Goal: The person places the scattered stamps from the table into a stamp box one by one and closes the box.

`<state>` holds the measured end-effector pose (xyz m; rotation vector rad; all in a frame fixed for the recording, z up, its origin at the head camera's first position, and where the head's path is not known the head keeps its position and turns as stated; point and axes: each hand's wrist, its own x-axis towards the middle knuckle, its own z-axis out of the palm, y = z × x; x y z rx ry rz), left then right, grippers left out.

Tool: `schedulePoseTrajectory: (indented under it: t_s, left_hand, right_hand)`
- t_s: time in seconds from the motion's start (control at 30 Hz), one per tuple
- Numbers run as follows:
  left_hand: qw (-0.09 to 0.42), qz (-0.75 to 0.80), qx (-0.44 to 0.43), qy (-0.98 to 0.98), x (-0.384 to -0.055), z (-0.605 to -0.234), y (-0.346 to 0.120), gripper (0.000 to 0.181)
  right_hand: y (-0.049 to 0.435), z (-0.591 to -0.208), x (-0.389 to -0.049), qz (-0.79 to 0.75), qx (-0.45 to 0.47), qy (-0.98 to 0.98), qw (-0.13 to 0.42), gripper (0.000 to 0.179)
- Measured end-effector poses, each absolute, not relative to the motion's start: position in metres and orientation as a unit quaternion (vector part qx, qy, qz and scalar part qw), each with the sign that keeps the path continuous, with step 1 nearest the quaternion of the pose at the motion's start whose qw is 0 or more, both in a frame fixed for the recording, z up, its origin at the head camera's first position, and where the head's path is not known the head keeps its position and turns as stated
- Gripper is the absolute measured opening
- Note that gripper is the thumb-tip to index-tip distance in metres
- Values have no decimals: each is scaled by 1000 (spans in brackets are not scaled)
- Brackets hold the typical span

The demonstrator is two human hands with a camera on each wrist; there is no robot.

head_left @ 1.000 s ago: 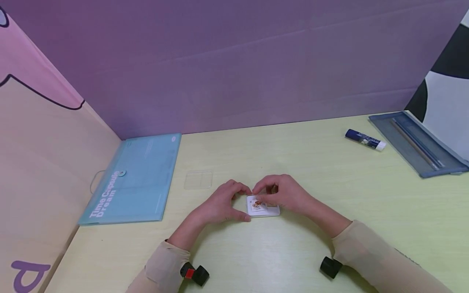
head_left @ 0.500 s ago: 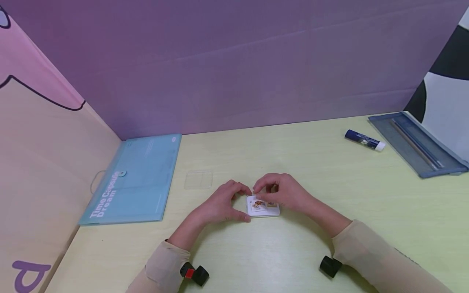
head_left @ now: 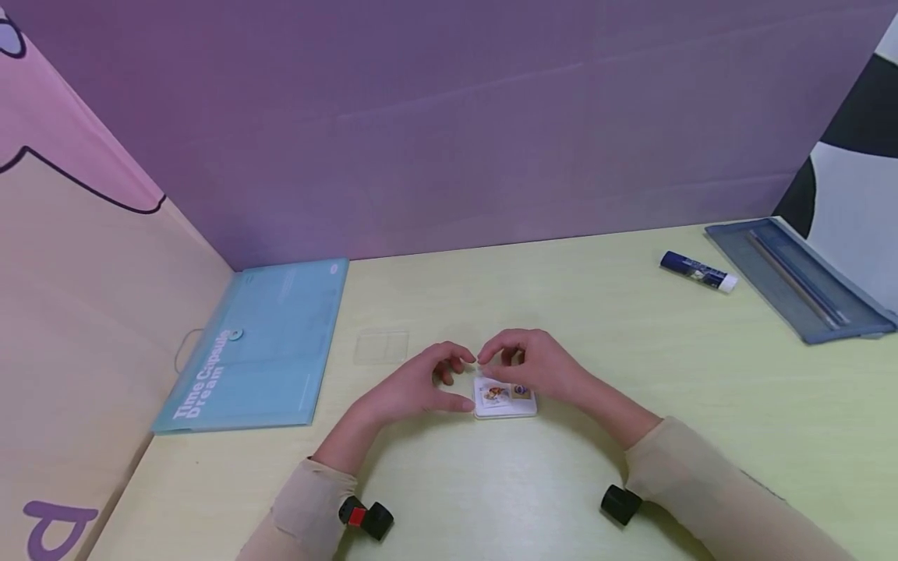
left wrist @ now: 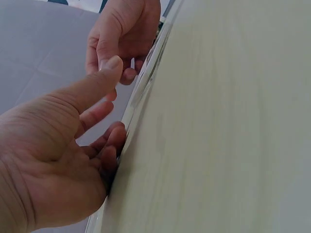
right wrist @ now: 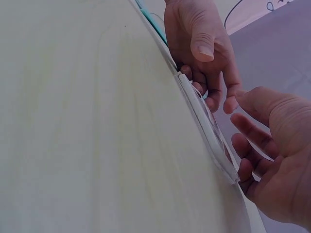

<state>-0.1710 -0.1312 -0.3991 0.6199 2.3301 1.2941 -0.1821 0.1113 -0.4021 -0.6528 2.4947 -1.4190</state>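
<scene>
A small stack of white, round-cornered picture cards (head_left: 505,399) lies flat on the table, in what looks like a clear plastic case; its pale edge also shows in the right wrist view. My left hand (head_left: 428,382) is at its left end, thumb and fingers spread apart, the thumb tip beside the near left corner. My right hand (head_left: 536,362) is over the far edge of the cards, thumb and index fingertips close together. A faint pale bit shows between those tips, too small to tell whether they pinch it.
A clear plastic lid (head_left: 381,347) lies behind the left hand. A blue document folder (head_left: 273,351) is at the left by the wall. A glue stick (head_left: 698,272) and a blue mesh pouch (head_left: 800,276) with thin rods inside lie at the back right.
Both hands have shifted slightly: the left fingertips have drawn back from the cards' far corner, and the right hand has moved a little left and away, uncovering more of the top card.
</scene>
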Motion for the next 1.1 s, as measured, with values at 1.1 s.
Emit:
schedulePoseTrajectory:
  t_s: [1.1]
  left_hand:
    - [120,520,148,833,-193,-385,-192,58]
  right_hand:
    - [69,-390,-201,-482,-231,835,129,21]
